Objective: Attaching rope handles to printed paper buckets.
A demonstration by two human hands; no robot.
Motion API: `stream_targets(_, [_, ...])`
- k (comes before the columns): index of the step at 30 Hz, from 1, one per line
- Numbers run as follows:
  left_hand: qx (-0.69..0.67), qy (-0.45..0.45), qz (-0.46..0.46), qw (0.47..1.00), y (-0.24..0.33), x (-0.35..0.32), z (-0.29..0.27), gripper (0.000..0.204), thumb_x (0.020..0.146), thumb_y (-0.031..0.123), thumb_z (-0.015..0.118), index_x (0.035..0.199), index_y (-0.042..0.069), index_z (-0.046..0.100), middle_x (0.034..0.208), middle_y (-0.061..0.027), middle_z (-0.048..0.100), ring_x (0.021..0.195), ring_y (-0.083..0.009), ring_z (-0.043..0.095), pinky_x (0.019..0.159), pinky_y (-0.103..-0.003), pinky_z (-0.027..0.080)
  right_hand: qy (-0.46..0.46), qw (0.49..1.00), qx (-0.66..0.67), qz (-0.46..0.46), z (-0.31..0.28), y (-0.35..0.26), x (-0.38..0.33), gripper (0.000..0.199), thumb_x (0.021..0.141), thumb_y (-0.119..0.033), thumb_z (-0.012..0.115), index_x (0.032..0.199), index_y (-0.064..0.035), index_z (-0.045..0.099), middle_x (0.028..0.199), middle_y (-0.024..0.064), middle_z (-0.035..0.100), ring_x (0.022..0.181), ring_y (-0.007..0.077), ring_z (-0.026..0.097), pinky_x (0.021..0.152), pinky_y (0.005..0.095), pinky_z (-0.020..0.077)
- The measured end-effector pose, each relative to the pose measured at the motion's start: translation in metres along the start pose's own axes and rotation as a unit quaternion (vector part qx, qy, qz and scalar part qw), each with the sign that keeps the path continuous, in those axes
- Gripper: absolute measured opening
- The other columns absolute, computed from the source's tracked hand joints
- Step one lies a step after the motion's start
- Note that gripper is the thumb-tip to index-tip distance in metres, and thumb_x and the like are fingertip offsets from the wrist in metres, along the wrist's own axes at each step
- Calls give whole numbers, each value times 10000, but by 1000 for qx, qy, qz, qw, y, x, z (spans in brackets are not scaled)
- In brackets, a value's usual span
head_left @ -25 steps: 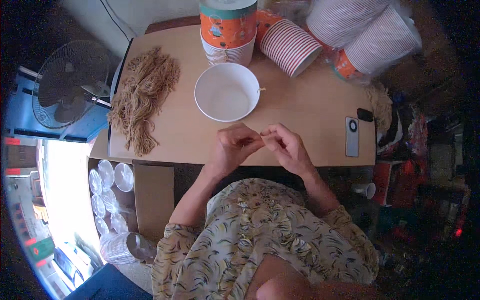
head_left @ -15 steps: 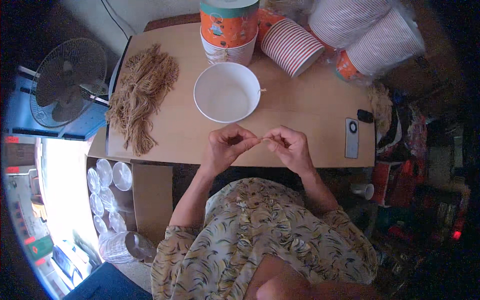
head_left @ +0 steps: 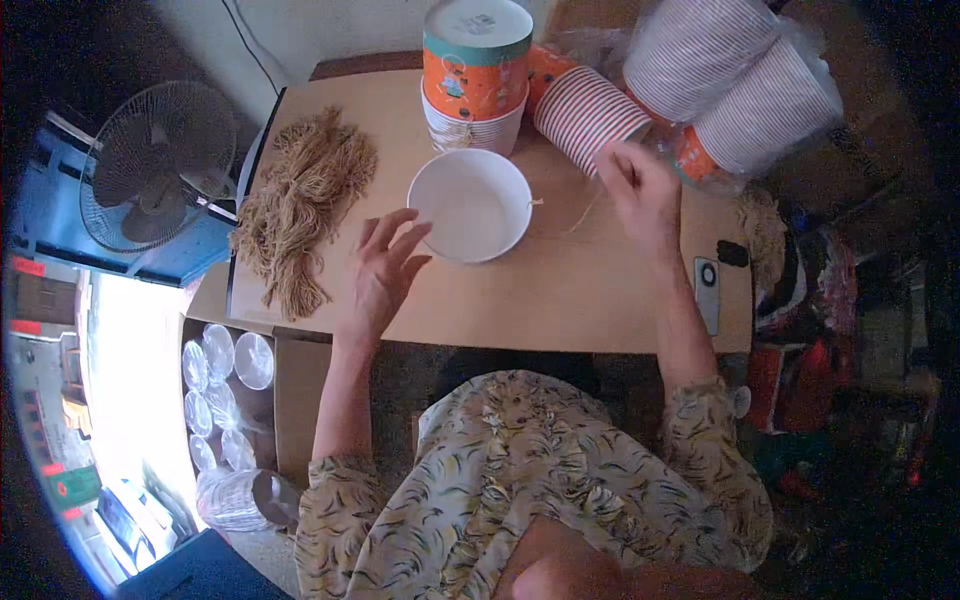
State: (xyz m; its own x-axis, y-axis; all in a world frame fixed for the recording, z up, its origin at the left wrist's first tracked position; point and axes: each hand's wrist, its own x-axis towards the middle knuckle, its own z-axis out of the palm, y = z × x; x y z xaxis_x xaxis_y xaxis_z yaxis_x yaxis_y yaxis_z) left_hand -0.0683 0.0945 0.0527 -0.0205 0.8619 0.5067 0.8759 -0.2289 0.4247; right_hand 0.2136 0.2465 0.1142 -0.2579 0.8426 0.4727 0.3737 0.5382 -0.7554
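Note:
A white paper bowl [head_left: 470, 205] stands upright on the brown table [head_left: 560, 300]. My left hand [head_left: 385, 270] hovers with spread fingers just left of the bowl, holding nothing. Right of the bowl, my right hand [head_left: 640, 190] is raised and pinches a thin tan string [head_left: 585, 212] that runs back to the bowl's right rim. A heap of tan string pieces [head_left: 300, 205] lies at the table's left end.
An orange paper tub stack [head_left: 475, 75] stands behind the bowl. Striped paper cup stacks [head_left: 590, 110] and bagged ones [head_left: 730, 80] lie at the back right. A phone [head_left: 708, 295] rests near the right edge. A fan [head_left: 155, 165] and a box of clear lids [head_left: 220, 400] sit left.
Both hands were together at the table's near edge working the string. Now they have parted: the right pulled the string up and right, the left opened beside the bowl.

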Motion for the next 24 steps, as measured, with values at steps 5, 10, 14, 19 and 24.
stream_targets(5, [-35,-34,4,999,13,-9,27,129,765,150,738,884,113,705,1107,-33,642,1000,-258,599,811,-387,536,-105,965,126,-202,41,-79,29,108,895,-77,663,948,15,650,828,47,626,736,103,576,680,258,478])
stream_targets(10, [38,-78,53,995,17,-3,12,358,760,142,731,1111,141,660,1218,-18,635,1010,-239,604,845,-385,522,-217,946,211,-113,57,-79,-1,123,879,-102,660,924,10,636,805,55,588,770,130,577,717,283,475])
stream_targets(14, [54,-82,70,993,-10,7,16,298,787,120,710,1081,131,661,1217,-19,640,994,-249,611,817,-377,534,-254,942,219,-2,59,-50,-10,106,869,-87,673,912,7,648,789,-17,589,705,48,532,644,234,453])
stream_targets(19, [-82,-92,64,990,-12,-9,29,213,780,75,713,984,106,661,1093,-45,658,937,-268,626,746,-374,544,-306,936,160,72,56,-21,-27,82,859,-65,672,883,11,653,720,-56,560,660,11,486,586,213,411])
stream_targets(24, [-105,-59,18,993,12,-43,40,241,745,13,722,968,93,673,1000,-62,666,904,-265,631,749,-376,546,-369,920,88,96,42,-22,-38,66,856,-41,650,817,9,629,659,-51,543,628,10,472,565,215,400])
